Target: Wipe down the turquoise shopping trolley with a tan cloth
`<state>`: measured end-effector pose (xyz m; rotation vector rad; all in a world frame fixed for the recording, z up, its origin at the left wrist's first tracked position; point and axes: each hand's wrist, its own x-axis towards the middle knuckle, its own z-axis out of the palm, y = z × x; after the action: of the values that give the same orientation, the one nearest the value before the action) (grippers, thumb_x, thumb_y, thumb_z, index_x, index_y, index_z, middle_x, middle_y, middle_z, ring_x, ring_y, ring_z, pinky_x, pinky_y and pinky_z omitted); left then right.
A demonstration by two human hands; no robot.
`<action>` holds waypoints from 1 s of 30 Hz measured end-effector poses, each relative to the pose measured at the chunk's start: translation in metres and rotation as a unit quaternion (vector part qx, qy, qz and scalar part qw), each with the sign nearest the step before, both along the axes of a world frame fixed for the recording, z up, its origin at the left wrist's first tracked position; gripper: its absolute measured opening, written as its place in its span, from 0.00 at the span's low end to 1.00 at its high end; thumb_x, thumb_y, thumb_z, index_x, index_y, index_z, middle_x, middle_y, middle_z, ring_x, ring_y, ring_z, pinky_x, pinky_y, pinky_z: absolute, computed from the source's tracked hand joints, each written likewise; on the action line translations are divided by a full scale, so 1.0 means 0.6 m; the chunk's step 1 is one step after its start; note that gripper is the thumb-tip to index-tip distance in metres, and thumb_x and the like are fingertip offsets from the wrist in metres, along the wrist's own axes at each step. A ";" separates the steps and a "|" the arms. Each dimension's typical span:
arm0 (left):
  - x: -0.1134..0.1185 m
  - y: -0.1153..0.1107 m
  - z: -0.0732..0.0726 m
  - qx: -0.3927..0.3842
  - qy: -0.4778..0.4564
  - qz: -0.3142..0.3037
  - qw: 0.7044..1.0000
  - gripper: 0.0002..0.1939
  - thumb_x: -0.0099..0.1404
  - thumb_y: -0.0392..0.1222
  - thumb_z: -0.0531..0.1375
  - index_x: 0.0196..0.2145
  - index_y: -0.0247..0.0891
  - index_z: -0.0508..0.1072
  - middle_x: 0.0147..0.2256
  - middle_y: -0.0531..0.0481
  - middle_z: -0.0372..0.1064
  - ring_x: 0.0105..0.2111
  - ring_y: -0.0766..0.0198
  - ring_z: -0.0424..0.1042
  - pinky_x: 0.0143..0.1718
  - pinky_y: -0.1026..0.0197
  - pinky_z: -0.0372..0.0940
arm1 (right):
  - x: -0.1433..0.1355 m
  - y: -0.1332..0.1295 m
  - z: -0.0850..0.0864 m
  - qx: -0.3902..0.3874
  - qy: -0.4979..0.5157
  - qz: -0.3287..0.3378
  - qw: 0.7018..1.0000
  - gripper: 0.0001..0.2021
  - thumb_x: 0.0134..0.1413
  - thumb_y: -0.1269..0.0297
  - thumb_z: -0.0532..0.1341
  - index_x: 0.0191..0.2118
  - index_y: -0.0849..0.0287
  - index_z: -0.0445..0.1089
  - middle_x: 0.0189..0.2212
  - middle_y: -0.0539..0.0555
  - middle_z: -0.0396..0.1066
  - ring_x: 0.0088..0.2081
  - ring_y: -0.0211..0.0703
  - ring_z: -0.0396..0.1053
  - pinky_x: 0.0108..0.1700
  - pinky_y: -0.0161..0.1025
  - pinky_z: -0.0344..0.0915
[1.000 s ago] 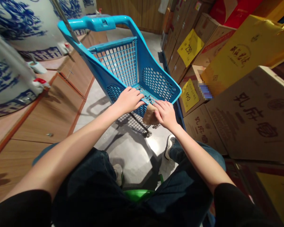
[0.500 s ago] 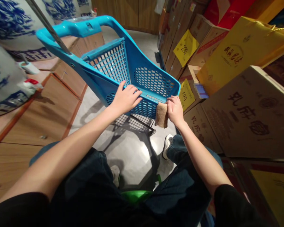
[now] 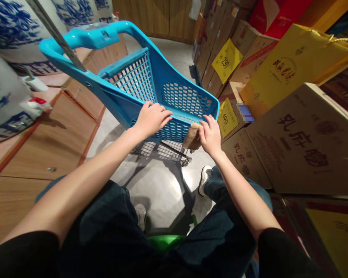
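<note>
A blue plastic shopping cart [image 3: 104, 87] with mesh sides stands before me, its near rim under both hands. My left hand [image 3: 151, 120] is hooked over that rim, its fingers close together on the edge. Near the cart's right front corner, my right hand [image 3: 211, 135] is closed on a brown cloth [image 3: 192, 137], which hangs down the outside of the basket. Some fingertips of my right hand lie over the rim, and part of the cloth is hidden behind them.
Cardboard boxes [image 3: 295, 143], a yellow gift bag [image 3: 278, 69] and price signs [image 3: 226, 61] crowd the right. On the left, blue-and-white jars [image 3: 8, 92] stand above wooden cabinets [image 3: 43, 143]. A green seat [image 3: 166, 242] shows between my legs.
My right hand has shifted slightly left along the rim, and the cloth now hangs at a slant. My left hand's fingers have come closer together and settled on the rim.
</note>
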<state>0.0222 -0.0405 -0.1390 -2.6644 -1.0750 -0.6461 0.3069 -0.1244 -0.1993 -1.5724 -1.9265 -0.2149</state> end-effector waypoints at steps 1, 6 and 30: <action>0.007 -0.004 0.003 -0.003 0.002 -0.006 1.000 0.17 0.80 0.47 0.53 0.51 0.45 0.82 0.42 0.43 0.81 0.45 0.49 0.75 0.51 0.44 0.62 | 0.010 0.008 -0.001 0.000 0.006 -0.012 1.000 0.23 0.78 0.55 0.45 0.56 0.58 0.74 0.67 0.66 0.68 0.72 0.61 0.60 0.74 0.64 0.57; 0.028 -0.032 0.022 0.007 0.028 -0.054 0.998 0.19 0.77 0.37 0.53 0.57 0.40 0.79 0.50 0.39 0.81 0.48 0.48 0.75 0.45 0.47 0.62 | 0.060 0.050 -0.002 -0.018 0.059 -0.055 0.997 0.28 0.78 0.53 0.40 0.46 0.59 0.76 0.54 0.67 0.75 0.66 0.58 0.66 0.72 0.60 0.61; 0.042 -0.080 0.018 0.140 0.077 0.010 0.987 0.19 0.81 0.40 0.52 0.37 0.35 0.80 0.28 0.42 0.74 0.33 0.52 0.72 0.31 0.53 0.54 | -0.019 0.009 0.016 -0.007 -0.005 -0.023 1.000 0.24 0.75 0.54 0.47 0.63 0.62 0.70 0.61 0.67 0.72 0.70 0.64 0.61 0.74 0.70 0.51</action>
<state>0.0473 -0.0887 -0.1284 -2.4143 -0.8949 -0.5339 0.2954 -0.1190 -0.1896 -1.6297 -1.9048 -0.2302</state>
